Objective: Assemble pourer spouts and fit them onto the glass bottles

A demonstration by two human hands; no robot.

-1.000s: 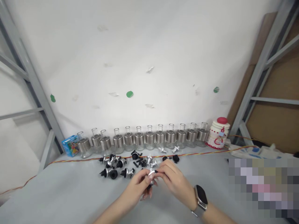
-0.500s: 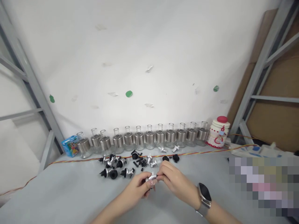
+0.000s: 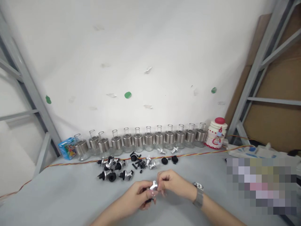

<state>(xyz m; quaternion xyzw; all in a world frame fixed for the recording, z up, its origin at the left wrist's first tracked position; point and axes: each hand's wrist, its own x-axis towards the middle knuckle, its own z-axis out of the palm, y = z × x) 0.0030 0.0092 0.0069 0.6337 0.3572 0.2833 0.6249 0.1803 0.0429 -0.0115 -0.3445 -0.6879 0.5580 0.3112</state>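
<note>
Low over the front of the table, my left hand (image 3: 138, 196) grips a silver bottle pourer (image 3: 153, 185) with a black part below it. My right hand (image 3: 173, 183) is pinched at the pourer's right end; its fingertips hide whatever lies between them. Beyond my hands lie loose silver spouts (image 3: 152, 165) and small black pieces (image 3: 141, 164). Several silver-and-black pourers (image 3: 126, 175) are grouped to the left. Two black round caps (image 3: 174, 159) rest behind my right hand.
A row of glass bottles with metal sleeves (image 3: 128, 140) lines the wall. At its left end stands a blue box (image 3: 67, 148), at its right a white jar with a red lid (image 3: 216, 135). A red-yellow twisted wire (image 3: 195, 153) crosses the table. A power strip (image 3: 261, 152) lies right.
Both hands have come slightly nearer to me with the pourer. My right wrist has turned, and its fingers have shifted on the pourer's end. The whole view has shifted a little.
</note>
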